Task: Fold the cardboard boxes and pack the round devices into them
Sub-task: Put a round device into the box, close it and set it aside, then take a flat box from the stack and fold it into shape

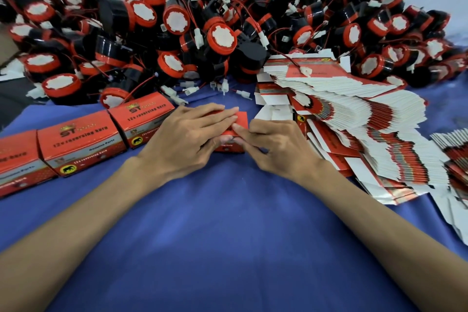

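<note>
A small red cardboard box (240, 121) sits on the blue cloth at the centre, mostly covered by both hands. My left hand (182, 139) lies over its top and left side, fingers pressing on a flap. My right hand (276, 147) grips its right side, thumb on the flap edge. What is inside the box is hidden. A big heap of round black-and-red devices (220, 38) with white plugs fills the back. Three closed red boxes (81, 139) stand in a row to the left.
A fanned stack of flat unfolded red-and-white box blanks (354, 129) lies right of my hands, with another pile (455, 159) at the far right edge. Loose white connectors (192, 90) lie in front of the heap. Blue cloth (228, 235) covers the near table.
</note>
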Motion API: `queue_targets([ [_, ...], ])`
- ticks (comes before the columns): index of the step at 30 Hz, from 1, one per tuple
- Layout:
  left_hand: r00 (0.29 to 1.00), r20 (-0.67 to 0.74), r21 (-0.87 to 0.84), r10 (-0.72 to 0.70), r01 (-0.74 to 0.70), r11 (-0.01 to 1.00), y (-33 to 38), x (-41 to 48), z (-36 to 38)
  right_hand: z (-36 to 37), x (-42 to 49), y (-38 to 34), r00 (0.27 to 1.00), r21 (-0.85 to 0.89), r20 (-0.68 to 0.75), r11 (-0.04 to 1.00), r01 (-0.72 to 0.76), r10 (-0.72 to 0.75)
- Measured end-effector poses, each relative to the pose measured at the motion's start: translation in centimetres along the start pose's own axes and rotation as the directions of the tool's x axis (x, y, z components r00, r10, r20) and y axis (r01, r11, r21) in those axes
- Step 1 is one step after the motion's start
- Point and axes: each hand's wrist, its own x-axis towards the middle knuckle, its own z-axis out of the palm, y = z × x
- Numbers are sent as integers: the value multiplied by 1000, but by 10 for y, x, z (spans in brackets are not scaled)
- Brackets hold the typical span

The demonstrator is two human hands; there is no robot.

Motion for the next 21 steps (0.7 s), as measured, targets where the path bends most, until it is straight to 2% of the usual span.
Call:
queue_targets([
  [3, 1000, 6, 72, -14, 13, 997, 5, 0, 0, -6, 4, 0, 997, -17, -12, 997, -72, 71],
  [5, 999, -49, 189, -21, 30, 982, 7, 2, -1, -14, 12, 9, 984, -161, -94, 973, -166, 153],
  [6, 995, -95, 235, -23, 45, 971, 8, 4, -2, -18, 14, 16, 967, -281, -119, 926, -252, 227],
  [8, 986, -165, 257, -16, 58, 965, 10, 4, -3, -27, 17, 34, 872, -535, -54, 723, -437, 487],
  [9, 986, -167, 246, -1, 43, 968, 12, 4, -2, -31, 16, 42, 783, -612, 32, 632, -475, 621],
  [10, 989, -150, 236, 12, 24, 972, 14, 3, -2, -34, 13, 46, 695, -668, 100, 566, -484, 712],
  [11, 992, -125, 239, 16, 15, 971, 15, 1, -2, -34, 9, 47, 637, -710, 145, 528, -466, 757],
  [12, 995, -100, 270, -1, 28, 963, 14, 0, -3, -33, 6, 46, 625, -737, 170, 519, -433, 762],
  [13, 996, -82, 325, -45, 70, 943, 12, 0, -5, -29, 3, 43, 663, -739, 171, 540, -403, 729],
  [15, 980, -60, 464, -187, 194, 864, 10, -1, -8, -23, 3, 34, 794, -714, 108, 603, -356, 598],
  [17, 959, -36, 552, -280, 253, 795, 10, -1, -10, -20, 8, 27, 863, -711, 25, 616, -339, 505],
  [19, 973, 6, 549, -231, 190, 814, 14, -1, -9, -20, 9, 26, 894, -708, 6, 633, -312, 448],
  [21, 981, 69, 520, -180, 119, 846, 18, -2, -8, -20, 8, 29, 946, -684, -24, 685, -251, 323],
])
